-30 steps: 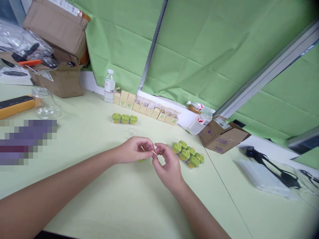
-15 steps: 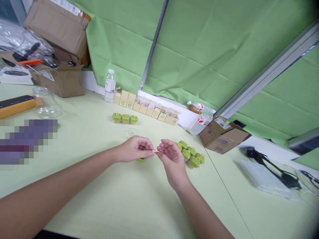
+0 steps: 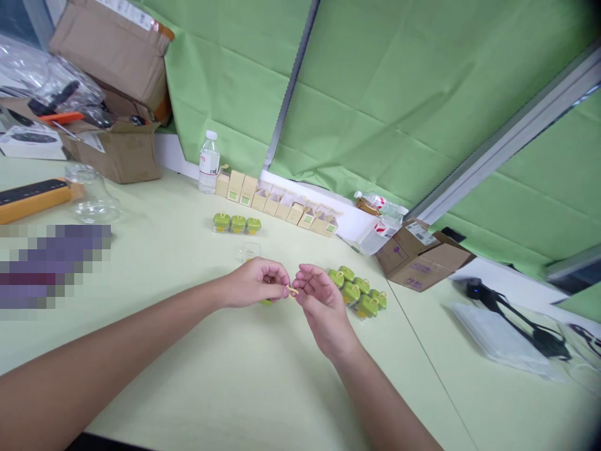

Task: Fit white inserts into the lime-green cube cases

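The person's left hand (image 3: pixel 256 283) is closed to a narrow pinch, thumb against forefinger, holding a small, thin, curved yellow piece (image 3: pixel 292 290) that juts from the fingertips toward the right hand. The right hand (image 3: pixel 325 307) faces it with palm turned inward and fingers loosely curled, its thumb at the far end of the yellow piece; whether those fingertips grip the piece or only lie against it cannot be told. Both hands are above a pale green tabletop (image 3: pixel 211 388). Just below the left hand's fingers, mostly hidden by them, shows the edge of a bright green object (image 3: pixel 266 302). Just beyond the left hand sits a small, clear, see-through container (image 3: pixel 251 249), partly covered by that hand. Farther beyond it stands a row of three small clear boxes with rounded green lids (image 3: pixel 237 224). Beside the right hand, on its outer side, a cluster of similar green-lidded clear boxes with yellow handles (image 3: pixel 359 291) stands close together, partly behind the fingers. Well beyond both hands, a line of small cream cardboard cartons (image 3: pixel 277 202) runs along the back of the tabletop, with a clear plastic bottle with a white cap (image 3: pixel 209 164) upright at its left end.
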Action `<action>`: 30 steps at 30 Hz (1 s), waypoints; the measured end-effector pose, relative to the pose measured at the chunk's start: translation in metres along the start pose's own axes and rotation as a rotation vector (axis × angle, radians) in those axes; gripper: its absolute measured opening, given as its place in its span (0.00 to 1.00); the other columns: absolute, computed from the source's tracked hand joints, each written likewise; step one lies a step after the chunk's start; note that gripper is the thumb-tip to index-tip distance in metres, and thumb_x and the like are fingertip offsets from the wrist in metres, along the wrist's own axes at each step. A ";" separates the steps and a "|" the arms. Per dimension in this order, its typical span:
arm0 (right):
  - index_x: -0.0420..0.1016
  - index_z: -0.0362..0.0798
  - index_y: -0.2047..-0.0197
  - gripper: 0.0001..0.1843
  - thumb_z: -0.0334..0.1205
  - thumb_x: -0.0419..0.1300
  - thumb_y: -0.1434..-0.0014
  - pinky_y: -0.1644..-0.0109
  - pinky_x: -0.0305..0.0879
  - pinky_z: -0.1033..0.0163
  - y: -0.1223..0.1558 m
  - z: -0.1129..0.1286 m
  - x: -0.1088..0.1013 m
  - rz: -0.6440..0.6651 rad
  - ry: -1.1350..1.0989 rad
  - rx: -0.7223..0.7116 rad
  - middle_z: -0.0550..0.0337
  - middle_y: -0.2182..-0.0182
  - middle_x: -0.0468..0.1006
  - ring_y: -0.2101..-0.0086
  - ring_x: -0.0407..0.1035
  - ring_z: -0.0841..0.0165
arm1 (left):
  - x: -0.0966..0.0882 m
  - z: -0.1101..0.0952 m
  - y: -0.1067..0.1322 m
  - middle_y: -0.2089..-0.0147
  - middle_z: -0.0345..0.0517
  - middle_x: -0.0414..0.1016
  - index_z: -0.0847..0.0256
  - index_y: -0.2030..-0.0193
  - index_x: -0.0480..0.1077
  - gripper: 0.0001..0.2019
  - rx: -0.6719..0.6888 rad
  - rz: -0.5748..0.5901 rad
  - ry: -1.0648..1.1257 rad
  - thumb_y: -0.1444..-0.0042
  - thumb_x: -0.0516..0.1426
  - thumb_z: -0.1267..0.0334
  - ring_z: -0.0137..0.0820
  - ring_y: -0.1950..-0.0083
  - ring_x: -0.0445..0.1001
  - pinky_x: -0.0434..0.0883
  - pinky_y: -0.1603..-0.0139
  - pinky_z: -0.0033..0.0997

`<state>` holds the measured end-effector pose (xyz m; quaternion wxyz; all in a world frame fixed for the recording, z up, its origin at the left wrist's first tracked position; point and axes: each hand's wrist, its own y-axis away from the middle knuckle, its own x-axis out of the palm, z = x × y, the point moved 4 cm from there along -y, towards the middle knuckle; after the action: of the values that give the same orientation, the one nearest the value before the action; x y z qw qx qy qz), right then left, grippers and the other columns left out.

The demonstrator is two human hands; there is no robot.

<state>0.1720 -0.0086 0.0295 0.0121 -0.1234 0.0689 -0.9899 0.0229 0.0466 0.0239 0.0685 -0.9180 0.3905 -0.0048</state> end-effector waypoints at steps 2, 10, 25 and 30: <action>0.76 0.56 0.53 0.22 0.31 0.70 0.51 0.53 0.68 0.63 0.000 -0.001 -0.001 0.019 0.018 -0.010 0.61 0.59 0.73 0.57 0.68 0.69 | 0.000 0.000 0.000 0.69 0.40 0.72 0.64 0.66 0.71 0.04 0.004 -0.028 -0.007 0.46 0.61 0.65 0.25 0.70 0.69 0.67 0.67 0.28; 0.75 0.56 0.51 0.24 0.31 0.71 0.52 0.53 0.68 0.64 -0.001 -0.001 -0.001 0.031 0.043 -0.011 0.61 0.57 0.73 0.57 0.68 0.69 | 0.001 0.000 0.000 0.68 0.42 0.73 0.65 0.65 0.72 0.06 0.046 -0.056 0.012 0.46 0.62 0.64 0.25 0.70 0.69 0.69 0.68 0.28; 0.68 0.48 0.75 0.09 0.37 0.58 0.44 0.49 0.69 0.58 -0.002 0.010 -0.002 0.101 -0.637 0.275 0.61 0.71 0.68 0.63 0.68 0.66 | -0.012 -0.010 0.000 0.71 0.40 0.73 0.65 0.67 0.71 0.08 0.032 -0.198 0.121 0.49 0.64 0.65 0.25 0.72 0.72 0.69 0.67 0.27; 0.61 0.49 0.77 0.12 0.38 0.57 0.43 0.53 0.69 0.57 0.001 0.014 0.001 0.152 -0.721 0.289 0.61 0.72 0.65 0.64 0.65 0.66 | -0.015 -0.007 -0.001 0.72 0.39 0.73 0.65 0.67 0.71 0.07 0.040 -0.211 0.104 0.48 0.64 0.65 0.25 0.72 0.72 0.69 0.67 0.27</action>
<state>0.1747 -0.0116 0.0434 0.1258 -0.4546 -0.0709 -0.8789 0.0125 0.0568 0.0314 0.0657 -0.9509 0.2947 -0.0674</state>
